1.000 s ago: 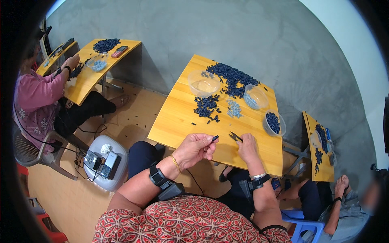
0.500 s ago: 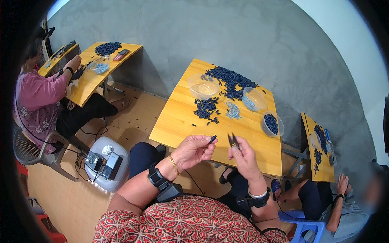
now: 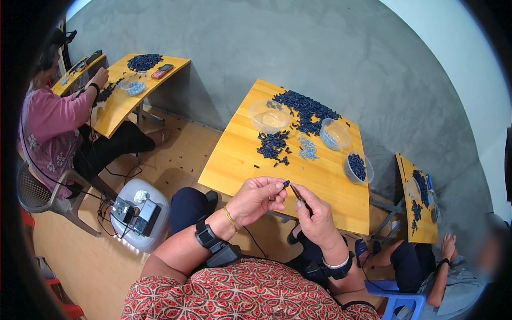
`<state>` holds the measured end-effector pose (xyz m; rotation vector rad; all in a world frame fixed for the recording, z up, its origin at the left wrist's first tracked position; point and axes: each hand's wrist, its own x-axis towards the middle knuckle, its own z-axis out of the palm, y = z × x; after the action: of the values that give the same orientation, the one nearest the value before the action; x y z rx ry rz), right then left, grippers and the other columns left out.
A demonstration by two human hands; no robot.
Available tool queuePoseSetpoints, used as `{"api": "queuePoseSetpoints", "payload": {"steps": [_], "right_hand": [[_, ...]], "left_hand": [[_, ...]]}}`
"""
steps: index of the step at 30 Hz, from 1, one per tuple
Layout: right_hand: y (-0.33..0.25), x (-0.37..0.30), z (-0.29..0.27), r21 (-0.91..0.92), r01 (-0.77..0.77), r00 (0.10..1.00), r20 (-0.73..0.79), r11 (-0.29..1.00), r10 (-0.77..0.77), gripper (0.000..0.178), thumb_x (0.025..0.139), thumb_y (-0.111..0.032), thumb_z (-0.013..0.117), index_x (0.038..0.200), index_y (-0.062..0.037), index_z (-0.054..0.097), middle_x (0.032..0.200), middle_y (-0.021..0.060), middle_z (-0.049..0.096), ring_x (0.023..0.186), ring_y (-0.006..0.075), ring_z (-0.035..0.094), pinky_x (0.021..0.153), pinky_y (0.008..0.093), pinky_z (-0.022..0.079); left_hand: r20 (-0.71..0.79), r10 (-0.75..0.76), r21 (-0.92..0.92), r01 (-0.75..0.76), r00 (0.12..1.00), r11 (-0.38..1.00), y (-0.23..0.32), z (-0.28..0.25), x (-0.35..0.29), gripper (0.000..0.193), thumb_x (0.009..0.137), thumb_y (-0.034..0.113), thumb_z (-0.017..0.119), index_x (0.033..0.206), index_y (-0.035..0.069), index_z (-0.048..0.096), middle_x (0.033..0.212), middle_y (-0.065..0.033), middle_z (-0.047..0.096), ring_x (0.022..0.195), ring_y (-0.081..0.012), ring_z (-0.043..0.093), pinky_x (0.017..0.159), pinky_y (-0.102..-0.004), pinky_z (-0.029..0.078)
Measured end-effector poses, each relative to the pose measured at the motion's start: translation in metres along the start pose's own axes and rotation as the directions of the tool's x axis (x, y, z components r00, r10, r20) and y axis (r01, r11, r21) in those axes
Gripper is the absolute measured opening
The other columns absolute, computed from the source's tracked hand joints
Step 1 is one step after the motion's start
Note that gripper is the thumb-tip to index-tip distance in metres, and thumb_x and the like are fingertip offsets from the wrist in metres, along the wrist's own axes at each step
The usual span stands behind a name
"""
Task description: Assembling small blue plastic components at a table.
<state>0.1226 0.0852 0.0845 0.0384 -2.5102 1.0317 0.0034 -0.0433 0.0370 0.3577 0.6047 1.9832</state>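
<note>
My left hand (image 3: 253, 201) pinches a small dark blue plastic piece (image 3: 287, 183) between thumb and fingertips, above the near edge of the yellow table (image 3: 229, 160). In my right hand (image 3: 318, 214) is a pair of small dark-bladed snips (image 3: 300, 195), the tips pointing up at the piece. Whether the blades touch it is too small to tell. Beyond my hands lie a smaller heap of dark blue pieces (image 3: 273, 145), a scatter of light blue-grey bits (image 3: 308, 148) and a large dark blue pile (image 3: 301, 106) at the back.
Clear plastic bowls stand on the table: one at left (image 3: 261, 120), one with light blue bits (image 3: 341, 133), one with dark blue pieces (image 3: 356, 166). Co-workers sit at tables left and right. A grey plastic stool (image 3: 130, 240) with devices and cables stands at my left.
My right hand has moved left, bringing the snips up against or close beside the dark blue piece. My left hand keeps its pinch in nearly the same spot.
</note>
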Motion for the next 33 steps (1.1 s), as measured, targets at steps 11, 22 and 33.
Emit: {"api": "queuePoseSetpoints", "payload": {"steps": [11,22,33], "right_hand": [[0.000,-0.001,0.001,-0.158,0.034,0.999,0.014,0.987,-0.032,0.038,0.077,0.004,0.048,0.114,-0.0035,0.049,0.079,0.0183,0.055,0.070,0.0334,0.057,0.061,0.0377,0.046],[-0.010,-0.003,0.007,-0.095,-0.098,0.995,0.009,0.991,0.099,0.044,0.079,0.003,0.043,0.123,-0.0027,0.041,0.086,0.0231,0.055,0.077,0.0369,0.056,0.068,0.0394,0.045],[0.014,-0.003,0.015,-0.132,0.185,0.976,-0.090,0.974,-0.197,0.048,0.077,0.008,0.044,0.123,-0.0049,0.045,0.071,0.0144,0.049,0.061,0.0285,0.052,0.057,0.0336,0.044]], "left_hand": [[-0.050,0.126,0.187,-0.114,0.991,0.976,-0.005,0.001,0.000,0.014,0.084,0.006,0.055,0.095,-0.002,0.059,0.078,-0.0068,0.061,0.064,-0.0122,0.060,0.061,-0.0259,0.054],[0.036,0.435,0.662,-0.348,0.900,0.664,-0.012,0.010,-0.002,0.013,0.083,0.002,0.055,0.094,-0.004,0.059,0.078,-0.0066,0.061,0.065,-0.0102,0.060,0.058,-0.0212,0.051],[0.175,0.532,0.848,-0.402,0.828,0.346,-0.012,0.014,-0.005,0.010,0.085,0.005,0.052,0.086,-0.003,0.058,0.063,-0.0039,0.057,0.050,-0.0101,0.057,0.045,-0.0219,0.046]]}}
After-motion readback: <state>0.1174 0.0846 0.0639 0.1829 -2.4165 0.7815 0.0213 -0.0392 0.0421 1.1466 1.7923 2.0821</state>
